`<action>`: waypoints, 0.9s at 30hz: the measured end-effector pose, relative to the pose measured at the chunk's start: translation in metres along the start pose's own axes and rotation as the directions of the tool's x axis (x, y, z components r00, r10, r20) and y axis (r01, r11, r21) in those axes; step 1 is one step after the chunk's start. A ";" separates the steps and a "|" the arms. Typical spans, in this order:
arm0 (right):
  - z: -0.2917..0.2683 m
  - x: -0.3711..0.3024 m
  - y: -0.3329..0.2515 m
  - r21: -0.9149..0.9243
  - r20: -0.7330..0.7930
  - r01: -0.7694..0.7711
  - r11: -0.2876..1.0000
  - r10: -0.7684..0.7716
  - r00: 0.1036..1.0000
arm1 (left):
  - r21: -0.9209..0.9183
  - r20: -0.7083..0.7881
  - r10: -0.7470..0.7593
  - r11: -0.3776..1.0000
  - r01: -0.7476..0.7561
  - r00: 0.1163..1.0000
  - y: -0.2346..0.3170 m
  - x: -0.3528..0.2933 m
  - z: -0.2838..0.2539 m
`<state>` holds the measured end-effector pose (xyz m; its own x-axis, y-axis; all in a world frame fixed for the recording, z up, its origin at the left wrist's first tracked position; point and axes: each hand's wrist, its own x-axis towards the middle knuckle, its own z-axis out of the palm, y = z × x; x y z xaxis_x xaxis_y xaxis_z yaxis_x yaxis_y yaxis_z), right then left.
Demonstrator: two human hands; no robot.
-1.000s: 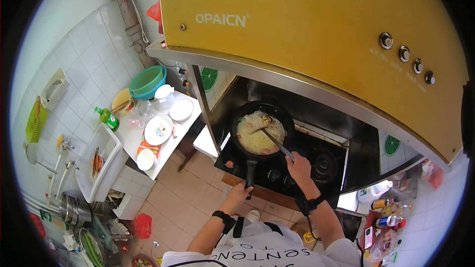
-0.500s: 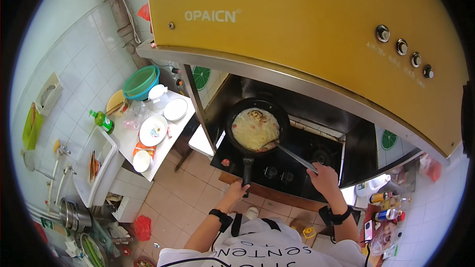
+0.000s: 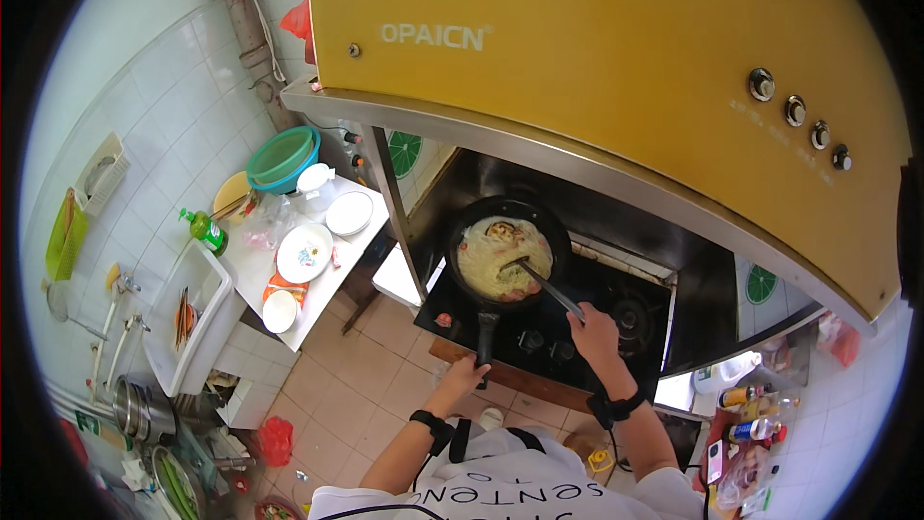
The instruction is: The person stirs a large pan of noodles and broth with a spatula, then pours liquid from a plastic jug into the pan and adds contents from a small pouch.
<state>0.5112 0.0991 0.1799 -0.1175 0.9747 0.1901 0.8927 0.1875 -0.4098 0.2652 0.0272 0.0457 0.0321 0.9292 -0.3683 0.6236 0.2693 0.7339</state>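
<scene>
A dark frying pan [image 3: 553, 221] sits on the left side of the black gas stove [image 3: 577, 323]. Pale yellow noodle-like food [image 3: 486, 255] in broth fills it, with a browned piece [image 3: 502, 229] toward the far side and pinkish bits near the front. My left hand [image 3: 460, 380] is closed round the end of the pan's black handle [image 3: 488, 332]. My right hand [image 3: 595, 335] grips a long-handled metal spatula [image 3: 556, 295], which slants down to the left. The spatula's tip is in the food near the pan's middle, partly covered.
A yellow range hood [image 3: 597, 48] overhangs the stove. On the left, a white table [image 3: 322, 308] bears plates, bowls and basins, beside a white sink [image 3: 217, 294]. Several bottles [image 3: 756, 429] stand at the right. A red bag [image 3: 275, 441] lies on the floor.
My right hand has moved left and slightly up, bringing the spatula's tip farther into the food. My left hand stays on the pan handle. The whole view has shifted slightly.
</scene>
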 end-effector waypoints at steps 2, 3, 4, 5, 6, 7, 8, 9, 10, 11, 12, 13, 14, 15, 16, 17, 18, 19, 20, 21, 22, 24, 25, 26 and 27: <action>0.009 0.007 -0.007 0.016 0.026 -0.039 0.999 0.039 0.999 | 0.046 -0.031 0.040 0.998 -0.038 0.999 -0.007 0.004 0.005; 0.016 0.010 -0.010 0.019 0.028 -0.033 0.999 0.033 0.999 | 0.096 -0.055 0.083 0.992 -0.077 0.995 -0.013 0.006 0.008; 0.023 0.014 -0.012 0.018 0.000 -0.008 1.000 0.008 1.000 | 0.095 -0.061 0.080 0.993 -0.074 0.995 -0.019 0.008 0.012; 0.027 0.016 -0.015 0.016 -0.028 0.017 1.000 -0.017 0.999 | 0.085 -0.091 0.104 0.992 -0.096 0.990 -0.024 0.010 0.015; 0.029 0.019 -0.019 0.019 -0.027 0.020 1.000 -0.020 0.999 | 0.076 -0.119 0.128 0.990 -0.119 0.985 -0.024 0.011 0.016; 0.031 0.024 -0.025 0.035 0.042 -0.052 0.998 0.051 0.998 | 0.077 -0.122 0.125 0.990 -0.116 0.985 -0.025 0.012 0.016; 0.033 0.028 -0.030 0.046 0.113 -0.125 0.991 0.119 0.986 | 0.025 -0.106 0.105 0.994 -0.103 0.989 -0.026 0.012 0.016; 0.036 0.032 -0.033 0.046 0.114 -0.125 0.991 0.119 0.986 | -0.028 -0.084 0.088 0.995 -0.091 0.993 -0.025 0.011 0.016; 0.041 0.035 -0.034 0.040 0.093 -0.129 0.991 0.124 0.988 | -0.028 -0.083 0.087 0.996 -0.090 0.993 -0.023 0.010 0.015; 0.047 0.038 -0.035 0.035 0.072 -0.133 0.991 0.130 0.989 | -0.042 -0.077 0.092 0.995 -0.095 0.993 -0.022 0.010 0.015; 0.053 0.042 -0.034 0.036 0.071 -0.131 0.991 0.128 0.989 | -0.056 -0.074 0.098 0.993 -0.103 0.992 -0.020 0.010 0.014; 0.058 0.046 -0.034 0.032 0.076 -0.149 0.988 0.146 0.986 | -0.054 -0.075 0.099 0.993 -0.103 0.992 -0.019 0.010 0.013; 0.062 0.048 -0.033 0.027 0.080 -0.168 0.985 0.166 0.983 | -0.035 -0.075 0.094 0.995 -0.097 0.993 -0.017 0.010 0.013; 0.064 0.050 -0.034 0.028 0.082 -0.166 0.986 0.164 0.983 | -0.018 -0.077 0.084 0.996 -0.086 0.993 -0.018 0.009 0.013; 0.066 0.050 -0.035 0.001 0.100 -0.150 0.989 0.149 0.984 | -0.017 -0.078 0.083 0.996 -0.085 0.993 -0.021 0.010 0.015; 0.067 0.050 -0.036 -0.026 0.117 -0.135 0.991 0.137 0.984 | -0.029 -0.087 0.083 0.996 -0.086 0.993 -0.025 0.012 0.017; 0.067 0.048 -0.035 -0.027 0.116 -0.139 0.990 0.142 0.983 | -0.042 -0.093 0.086 0.995 -0.090 0.992 -0.024 0.012 0.018; 0.067 0.045 -0.033 -0.045 0.123 -0.124 0.991 0.129 0.984 | -0.041 -0.087 0.089 0.995 -0.093 0.992 -0.024 0.012 0.018; 0.067 0.040 -0.031 -0.064 0.131 -0.110 0.992 0.117 0.984 | -0.078 -0.081 0.074 0.994 -0.080 0.994 -0.023 0.013 0.019; 0.067 0.034 -0.029 -0.062 0.131 -0.111 0.992 0.118 0.984 | -0.114 -0.079 0.053 0.992 -0.062 0.995 -0.023 0.012 0.018; 0.065 0.026 -0.027 -0.061 0.139 -0.089 0.994 0.097 0.986 | -0.113 -0.078 0.053 0.992 -0.062 0.996 -0.026 0.013 0.018; 0.058 0.008 -0.021 -0.061 0.143 -0.070 0.996 0.078 0.987 | -0.017 -0.100 0.090 0.996 -0.092 0.991 -0.030 0.015 0.019; 0.054 -0.003 -0.015 -0.082 0.142 -0.063 0.995 0.074 0.987 | -0.016 -0.094 0.095 0.995 -0.096 0.991 -0.025 0.014 0.018; 0.049 -0.013 -0.009 -0.104 0.141 -0.056 0.993 0.070 0.988 | -0.004 -0.087 0.082 0.997 -0.082 0.993 -0.020 0.012 0.016; 0.044 -0.022 -0.006 -0.102 0.141 -0.055 0.993 0.069 0.988 | 0.008 -0.087 0.063 0.998 -0.063 0.994 -0.018 0.010 0.013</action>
<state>0.4889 0.0814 0.1389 -0.1157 0.9927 0.0332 0.9376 0.1202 -0.3264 0.2648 0.0280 0.0213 0.0031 0.9630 -0.2696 0.6267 0.2082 0.7509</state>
